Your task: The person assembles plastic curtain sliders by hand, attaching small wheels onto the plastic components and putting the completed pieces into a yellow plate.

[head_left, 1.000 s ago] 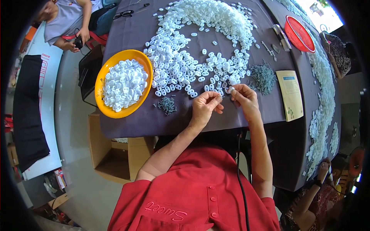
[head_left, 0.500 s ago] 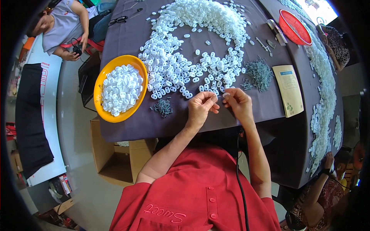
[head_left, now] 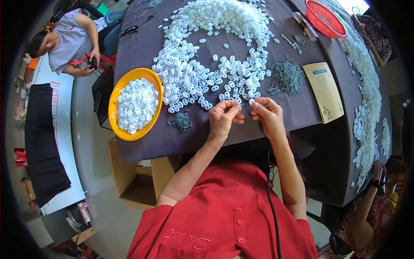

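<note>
Two hands, both mine, come together around the centre of the frame, near each other but apart, over the dark grey tablecloth (head_left: pixel 189 139). My right hand (head_left: pixel 272 117) pinches one white oval piece (head_left: pixel 252 102) between thumb and fingertips, at its left side. On my left hand (head_left: pixel 221 121) the thumb and forefinger are pressed together; whatever sits between their tips is too small for me to tell.

Just above my fingers, loose white pieces (head_left: pixel 183 77) spread in an arch that thickens into a heap (head_left: pixel 220 17) at top centre. Left of my left hand lies a small pile of grey pins (head_left: pixel 181 121); above and right of my right hand lies a larger pin pile (head_left: pixel 288 77), with a tan booklet (head_left: pixel 324 91) just beside it. At left of centre, an orange bowl (head_left: pixel 150 125) holds more white pieces. A red mesh basket (head_left: pixel 326 20) sits at upper right.
</note>
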Demonstrator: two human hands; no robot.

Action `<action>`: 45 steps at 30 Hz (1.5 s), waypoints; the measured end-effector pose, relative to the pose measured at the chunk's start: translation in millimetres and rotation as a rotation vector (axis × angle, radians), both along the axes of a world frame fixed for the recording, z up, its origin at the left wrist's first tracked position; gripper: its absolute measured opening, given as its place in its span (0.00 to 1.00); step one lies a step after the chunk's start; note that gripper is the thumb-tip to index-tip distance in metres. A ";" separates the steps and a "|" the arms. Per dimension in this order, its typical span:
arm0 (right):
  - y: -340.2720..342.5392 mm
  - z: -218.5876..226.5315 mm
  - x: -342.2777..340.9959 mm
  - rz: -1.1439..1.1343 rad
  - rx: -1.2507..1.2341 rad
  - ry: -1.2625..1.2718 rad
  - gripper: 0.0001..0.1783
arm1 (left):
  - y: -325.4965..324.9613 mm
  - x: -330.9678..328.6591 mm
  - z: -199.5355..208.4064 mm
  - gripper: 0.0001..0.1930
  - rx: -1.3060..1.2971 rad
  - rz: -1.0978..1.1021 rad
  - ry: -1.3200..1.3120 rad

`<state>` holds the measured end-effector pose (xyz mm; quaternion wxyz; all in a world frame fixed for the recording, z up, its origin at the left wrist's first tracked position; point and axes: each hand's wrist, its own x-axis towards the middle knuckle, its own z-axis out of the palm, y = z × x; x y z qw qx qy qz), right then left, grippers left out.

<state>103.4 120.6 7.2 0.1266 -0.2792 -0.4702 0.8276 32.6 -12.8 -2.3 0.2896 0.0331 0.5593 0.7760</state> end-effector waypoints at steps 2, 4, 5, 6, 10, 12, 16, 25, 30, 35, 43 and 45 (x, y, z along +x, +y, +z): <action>-3.2 1.2 0.3 -0.010 -0.001 0.020 0.09 | 0.3 0.3 1.0 0.06 0.004 0.012 -0.003; -5.0 2.0 0.0 -0.016 0.001 0.038 0.10 | 0.8 0.5 -0.2 0.06 0.001 0.010 -0.004; -5.3 1.9 -0.2 -0.012 -0.001 0.033 0.11 | 0.9 0.4 -0.7 0.06 0.001 0.011 -0.005; -5.8 2.0 -0.2 -0.008 -0.001 0.029 0.11 | 0.9 0.5 0.2 0.06 -0.001 0.009 -0.005; -8.2 -1.6 -0.1 -0.003 0.055 0.013 0.10 | 1.5 -0.1 4.8 0.05 -0.012 -0.012 -0.046; -9.8 -1.6 -0.7 -0.008 0.104 0.007 0.09 | 1.7 -0.6 5.8 0.05 -0.006 -0.020 -0.071; -11.3 0.3 -2.7 -0.009 0.126 0.010 0.09 | 1.9 -0.7 6.6 0.05 -0.008 -0.026 -0.053; -13.9 -4.1 -4.5 -0.009 0.161 0.035 0.09 | 3.0 -0.3 5.4 0.04 -0.019 -0.021 -0.022; -16.9 -6.7 -4.8 0.024 0.266 0.038 0.08 | 4.2 0.7 10.2 0.05 -0.021 -0.014 -0.021; -19.9 -3.5 -4.8 0.050 0.318 0.035 0.08 | 2.6 -0.2 7.9 0.05 0.014 -0.046 -0.014; -19.9 -5.5 -4.8 0.044 0.308 0.052 0.07 | 2.3 0.1 6.5 0.06 0.047 -0.046 -0.029; -20.0 -8.5 -5.0 0.035 0.360 0.056 0.07 | 2.5 -0.5 5.5 0.06 0.055 -0.052 -0.039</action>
